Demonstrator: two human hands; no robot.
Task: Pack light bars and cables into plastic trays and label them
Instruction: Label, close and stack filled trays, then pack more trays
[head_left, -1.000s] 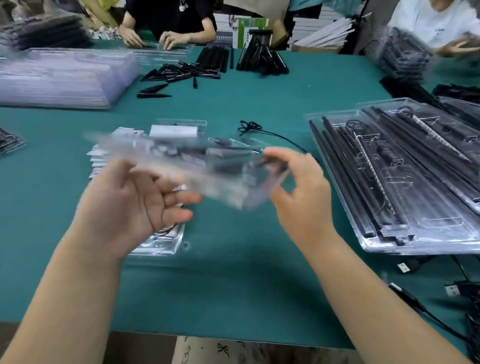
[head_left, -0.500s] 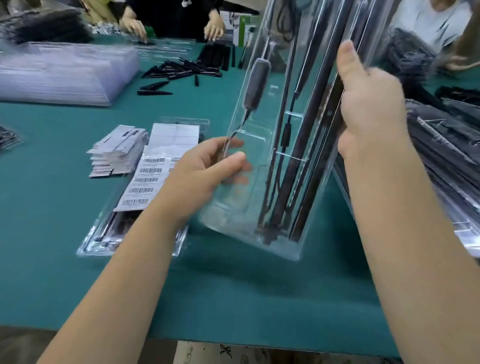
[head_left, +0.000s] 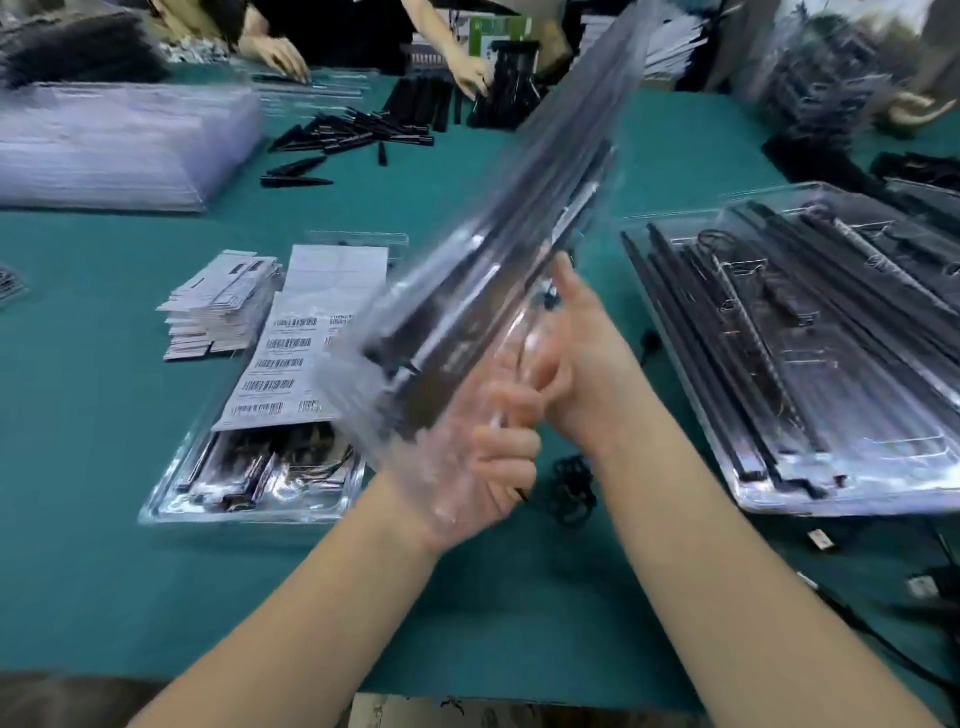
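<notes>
A clear plastic tray (head_left: 498, 249) packed with black light bars and a cable is blurred with motion and slants from the middle of the view up to the far right. My left hand (head_left: 488, 457) lies palm-up under its near end, fingers curled on the plastic and seen through it. My right hand (head_left: 582, 353) grips the same end from the right, thumb up against the tray's edge. A sheet of barcode labels (head_left: 296, 358) lies on a packed tray (head_left: 171, 504) to the left.
Open trays with light bars (head_left: 841, 483) fill the right side. A stack of printed cards (head_left: 218, 306) sits by the labels. Empty clear trays (head_left: 114, 150) are piled far left, loose black parts (head_left: 353, 137) behind. Cables (head_left: 571, 483) lie near my wrists. Other people's hands (head_left: 280, 54) work across the table.
The tray has swung from nearly upright to a slant toward the far right. My right hand came down from its top end to the near end beside my left hand.
</notes>
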